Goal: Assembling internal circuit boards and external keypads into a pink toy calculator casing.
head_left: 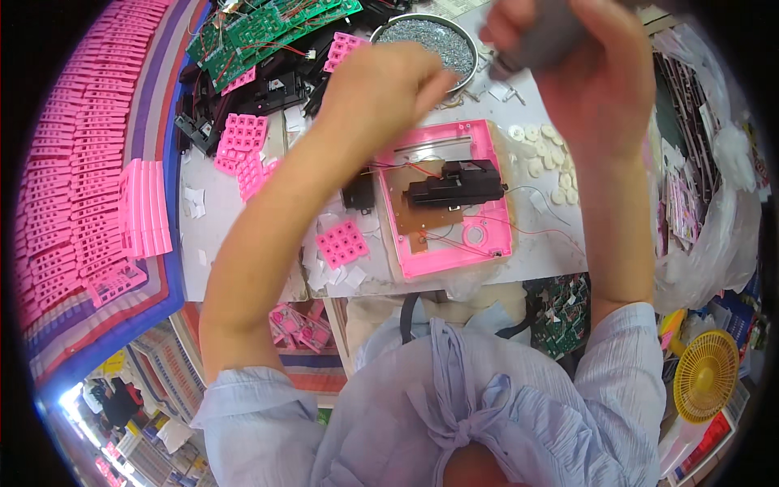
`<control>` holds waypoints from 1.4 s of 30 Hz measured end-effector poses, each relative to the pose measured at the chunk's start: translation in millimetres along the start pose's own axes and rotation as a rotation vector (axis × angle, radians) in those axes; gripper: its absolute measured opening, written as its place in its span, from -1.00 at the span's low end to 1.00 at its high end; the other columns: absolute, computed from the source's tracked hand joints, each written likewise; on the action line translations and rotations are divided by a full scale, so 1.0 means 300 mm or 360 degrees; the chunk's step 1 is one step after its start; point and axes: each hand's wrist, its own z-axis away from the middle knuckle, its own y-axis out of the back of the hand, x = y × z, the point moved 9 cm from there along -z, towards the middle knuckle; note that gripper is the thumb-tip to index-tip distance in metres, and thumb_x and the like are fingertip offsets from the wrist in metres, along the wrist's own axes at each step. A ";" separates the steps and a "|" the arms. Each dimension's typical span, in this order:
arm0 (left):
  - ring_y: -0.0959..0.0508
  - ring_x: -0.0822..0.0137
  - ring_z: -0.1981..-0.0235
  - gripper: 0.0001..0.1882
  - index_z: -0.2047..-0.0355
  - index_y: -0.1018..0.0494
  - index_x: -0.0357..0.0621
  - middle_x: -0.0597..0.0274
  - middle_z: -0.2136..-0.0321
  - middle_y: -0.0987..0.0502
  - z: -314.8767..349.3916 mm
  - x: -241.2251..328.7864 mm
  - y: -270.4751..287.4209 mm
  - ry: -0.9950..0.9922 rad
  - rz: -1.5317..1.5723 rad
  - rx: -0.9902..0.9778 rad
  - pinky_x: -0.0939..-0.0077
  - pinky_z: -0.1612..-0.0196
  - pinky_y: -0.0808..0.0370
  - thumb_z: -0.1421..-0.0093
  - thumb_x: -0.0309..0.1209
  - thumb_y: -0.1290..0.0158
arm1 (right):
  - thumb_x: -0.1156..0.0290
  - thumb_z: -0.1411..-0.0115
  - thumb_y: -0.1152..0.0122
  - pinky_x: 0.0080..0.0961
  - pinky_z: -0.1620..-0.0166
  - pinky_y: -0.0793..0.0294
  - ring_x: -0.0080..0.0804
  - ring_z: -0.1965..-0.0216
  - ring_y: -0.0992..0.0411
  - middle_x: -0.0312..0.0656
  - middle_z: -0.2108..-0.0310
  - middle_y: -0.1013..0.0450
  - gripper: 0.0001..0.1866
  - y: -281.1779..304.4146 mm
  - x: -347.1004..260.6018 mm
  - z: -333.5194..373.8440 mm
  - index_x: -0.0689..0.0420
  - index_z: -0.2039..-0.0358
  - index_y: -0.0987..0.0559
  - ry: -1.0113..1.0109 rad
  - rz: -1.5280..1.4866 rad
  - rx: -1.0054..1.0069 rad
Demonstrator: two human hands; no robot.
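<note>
My left hand [377, 89] is raised in front of the round metal dish of small screws [434, 40], its fingers closed together; anything between the fingertips is hidden. Up at the right, my right hand [600, 89] is wrapped round a dark grey power screwdriver [548, 36], blurred, its tip pointing left. Below and between both hands lies an open pink plastic casing [438, 264] on the table. Inside it are a brown circuit board [418, 213], a black plastic mechanism [458, 187] and thin red wires. A pink keypad piece [342, 243] lies left of the casing.
Green circuit boards [268, 36] and black parts [280, 93] pile up at the back left. White round discs [544, 150] lie right of the casing. Stacked pink panels [89, 146] fill the far left. Plastic bags [714, 203] and a yellow fan [706, 375] stand right.
</note>
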 end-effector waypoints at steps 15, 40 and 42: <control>-0.55 0.16 0.41 -0.86 0.43 -0.51 -0.11 0.22 0.46 -0.55 0.271 0.219 0.051 0.0159 0.0627 0.0250 0.27 0.29 -0.40 -0.05 -0.44 -0.28 | 0.14 -0.30 -0.25 -0.53 0.49 -0.29 -0.58 0.61 -0.26 -0.42 0.62 -0.28 -0.60 -0.201 -0.019 0.190 0.03 0.00 -0.34 0.0096 0.0277 0.0013; -0.49 0.33 0.27 -0.43 0.11 -0.49 0.01 0.41 0.30 -0.57 0.371 0.178 0.008 0.0208 0.0036 0.0248 0.22 0.07 -0.13 0.16 -0.15 -0.40 | 0.28 -0.28 -0.24 -0.55 0.54 -0.27 -0.58 0.63 -0.20 -0.31 0.60 -0.29 -0.68 -0.163 0.133 0.195 0.13 0.11 -0.33 0.0224 0.0609 -0.0061; -0.49 0.33 0.27 -0.43 0.13 -0.48 0.01 0.41 0.30 -0.57 0.369 0.180 0.006 0.0201 0.0038 0.0244 0.21 0.08 -0.14 0.15 -0.15 -0.40 | 0.28 -0.28 -0.24 -0.54 0.53 -0.27 -0.57 0.63 -0.21 -0.30 0.60 -0.30 -0.68 -0.166 0.135 0.200 0.13 0.14 -0.32 0.0215 0.0661 -0.0067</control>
